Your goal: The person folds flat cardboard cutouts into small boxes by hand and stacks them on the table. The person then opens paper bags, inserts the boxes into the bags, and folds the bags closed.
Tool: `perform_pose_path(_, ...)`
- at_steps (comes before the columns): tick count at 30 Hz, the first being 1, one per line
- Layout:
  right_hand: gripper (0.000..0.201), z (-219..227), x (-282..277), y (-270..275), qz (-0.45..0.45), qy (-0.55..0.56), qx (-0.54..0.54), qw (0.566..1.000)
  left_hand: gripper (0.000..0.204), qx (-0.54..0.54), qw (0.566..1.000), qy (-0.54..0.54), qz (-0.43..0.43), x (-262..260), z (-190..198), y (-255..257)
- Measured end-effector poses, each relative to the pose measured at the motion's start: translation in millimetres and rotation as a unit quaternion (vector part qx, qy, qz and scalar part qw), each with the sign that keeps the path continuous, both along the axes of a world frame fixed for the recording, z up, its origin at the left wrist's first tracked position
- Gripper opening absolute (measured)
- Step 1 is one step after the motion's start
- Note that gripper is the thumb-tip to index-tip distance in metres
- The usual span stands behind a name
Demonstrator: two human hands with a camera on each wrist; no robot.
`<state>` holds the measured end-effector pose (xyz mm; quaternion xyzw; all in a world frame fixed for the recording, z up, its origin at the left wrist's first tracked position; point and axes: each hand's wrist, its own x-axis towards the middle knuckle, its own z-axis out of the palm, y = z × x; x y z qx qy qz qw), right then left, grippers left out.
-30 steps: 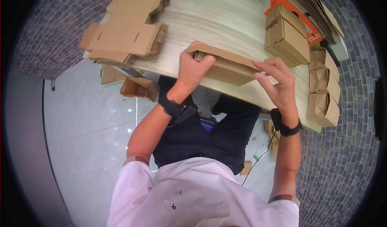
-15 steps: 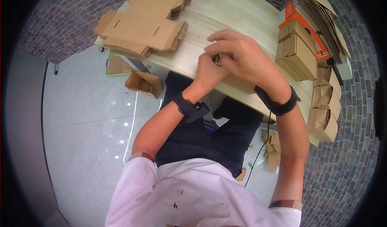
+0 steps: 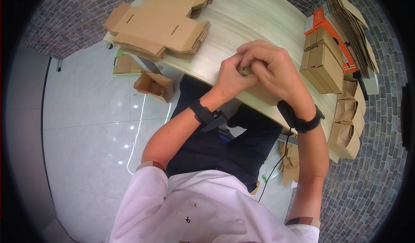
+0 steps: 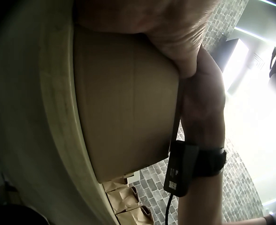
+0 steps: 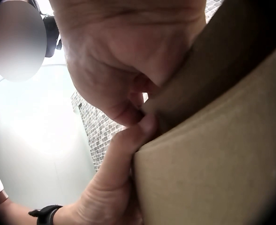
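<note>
The white shirt (image 3: pixel 207 212) has short sleeves with brown-and-beige banded cuffs, a small emblem and a handwritten 4. The trousers (image 3: pixel 216 143) are black; black straps (image 3: pixel 302 121) hold dark wrist units, one trailing a black cable (image 3: pixel 274 169).

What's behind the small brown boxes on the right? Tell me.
An orange box, with flat cardboard sheets beyond it, stands behind the small brown boxes; they hide part of its side.

A handwritten 4 (image 3: pixel 187 219) stood on the front of the pale shirt (image 3: pixel 225 228), turned on its side in the head view. A small printed emblem (image 3: pixel 193 204) lay near it on the cloth, its characters too small to read for certain. In the left wrist view, a black device (image 4: pixel 183 164) bore tiny light marks and a small square code (image 4: pixel 172 185), neither legible.
</note>
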<state>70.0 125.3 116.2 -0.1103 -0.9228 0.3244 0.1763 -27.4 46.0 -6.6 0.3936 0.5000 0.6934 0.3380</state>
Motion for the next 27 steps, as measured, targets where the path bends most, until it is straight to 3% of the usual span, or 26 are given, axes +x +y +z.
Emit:
perform_pose_path(13,0.021,-4.3,0.4,-6.3,-0.003,0.002,0.017,1.000,0.040,0.013,0.998,-0.047,-0.046,-0.9,-0.9,-3.2)
perform_pose_path(20,0.020,-5.2,1.9,-3.6,0.009,-0.025,0.029,0.999,0.042,0.006,1.000,0.003,-0.030,-0.4,-1.5,-2.9)
perform_pose_path(22,0.027,-7.3,3.6,-1.2,0.042,-0.027,0.101,0.994,0.041,0.017,1.000,0.002,-0.026,-1.2,-5.0,-3.2)
perform_pose_path(27,0.022,-1.8,5.0,-2.0,0.063,-0.038,0.126,0.989,0.034,-0.035,0.996,0.028,-0.082,-8.6,-6.6,-5.7)
